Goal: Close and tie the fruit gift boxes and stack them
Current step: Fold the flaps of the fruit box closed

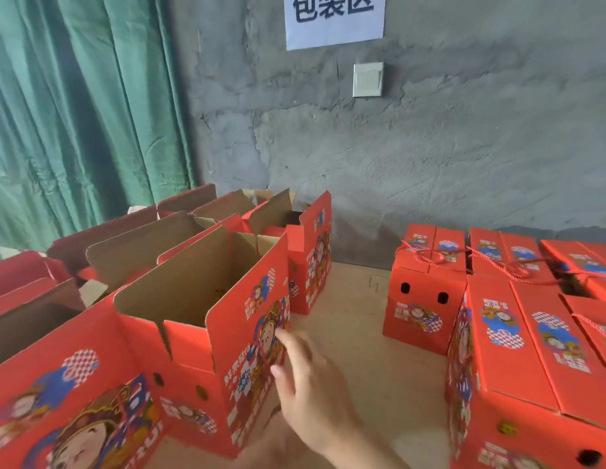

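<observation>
R grip (306, 384), fingers straight, at open box (179, 289); interior mostly hidden.

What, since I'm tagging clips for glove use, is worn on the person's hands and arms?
Only the right hand shows: no glove, ring or watch visible. Its forearm is uncovered, no sleeve up to the frame's edge. The left hand is out of view.

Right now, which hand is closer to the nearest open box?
Right. The right hand is at the printed side of the open box, touching or nearly. The left hand is out of view.
</observation>
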The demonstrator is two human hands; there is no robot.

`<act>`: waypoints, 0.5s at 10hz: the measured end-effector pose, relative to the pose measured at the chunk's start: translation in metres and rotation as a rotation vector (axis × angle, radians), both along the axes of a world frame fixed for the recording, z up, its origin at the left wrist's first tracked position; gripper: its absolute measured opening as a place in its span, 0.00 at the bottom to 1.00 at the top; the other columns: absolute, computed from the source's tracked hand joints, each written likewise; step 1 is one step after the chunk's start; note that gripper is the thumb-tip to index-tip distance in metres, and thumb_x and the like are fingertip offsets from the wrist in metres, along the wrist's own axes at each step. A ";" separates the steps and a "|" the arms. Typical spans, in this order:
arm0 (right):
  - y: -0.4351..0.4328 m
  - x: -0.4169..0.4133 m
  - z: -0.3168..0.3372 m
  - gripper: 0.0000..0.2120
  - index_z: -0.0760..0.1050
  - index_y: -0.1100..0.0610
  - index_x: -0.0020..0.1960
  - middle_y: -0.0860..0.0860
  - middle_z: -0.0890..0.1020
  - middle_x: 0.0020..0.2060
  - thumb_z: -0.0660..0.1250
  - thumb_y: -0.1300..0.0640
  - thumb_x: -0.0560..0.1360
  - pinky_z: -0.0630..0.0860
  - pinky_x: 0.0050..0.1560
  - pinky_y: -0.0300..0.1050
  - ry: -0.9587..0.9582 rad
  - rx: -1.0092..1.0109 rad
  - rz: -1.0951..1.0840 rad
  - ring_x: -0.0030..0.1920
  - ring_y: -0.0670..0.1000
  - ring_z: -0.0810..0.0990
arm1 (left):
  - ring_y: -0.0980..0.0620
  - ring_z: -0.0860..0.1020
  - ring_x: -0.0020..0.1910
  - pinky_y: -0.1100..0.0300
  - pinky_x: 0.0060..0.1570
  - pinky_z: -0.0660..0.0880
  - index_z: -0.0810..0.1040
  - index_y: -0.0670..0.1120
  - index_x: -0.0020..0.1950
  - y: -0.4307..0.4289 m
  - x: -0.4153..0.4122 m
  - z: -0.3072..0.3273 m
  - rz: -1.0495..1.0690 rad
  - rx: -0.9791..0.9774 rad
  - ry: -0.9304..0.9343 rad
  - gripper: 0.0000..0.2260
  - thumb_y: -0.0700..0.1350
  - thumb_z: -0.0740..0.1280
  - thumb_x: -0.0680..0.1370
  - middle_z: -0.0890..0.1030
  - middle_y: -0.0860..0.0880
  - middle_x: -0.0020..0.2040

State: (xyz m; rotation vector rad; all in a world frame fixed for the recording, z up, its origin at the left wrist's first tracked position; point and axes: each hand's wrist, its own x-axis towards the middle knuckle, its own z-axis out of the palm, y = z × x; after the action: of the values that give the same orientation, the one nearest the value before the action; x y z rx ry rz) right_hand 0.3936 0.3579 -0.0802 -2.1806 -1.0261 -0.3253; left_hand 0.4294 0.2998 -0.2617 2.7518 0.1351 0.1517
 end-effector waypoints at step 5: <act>0.092 -0.038 0.091 0.09 0.77 0.65 0.53 0.61 0.79 0.53 0.61 0.69 0.75 0.76 0.51 0.52 0.016 -0.495 -0.228 0.54 0.62 0.79 | 0.41 0.56 0.71 0.47 0.71 0.57 0.60 0.40 0.74 0.276 -0.164 0.230 0.366 -0.224 -0.573 0.37 0.22 0.57 0.66 0.58 0.41 0.71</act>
State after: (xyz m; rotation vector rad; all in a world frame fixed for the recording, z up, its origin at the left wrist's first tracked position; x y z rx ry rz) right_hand 0.3552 0.4502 0.0108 -2.7503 -0.9191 -0.1653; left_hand 0.2651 0.5756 -0.0314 2.3285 0.4615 0.9448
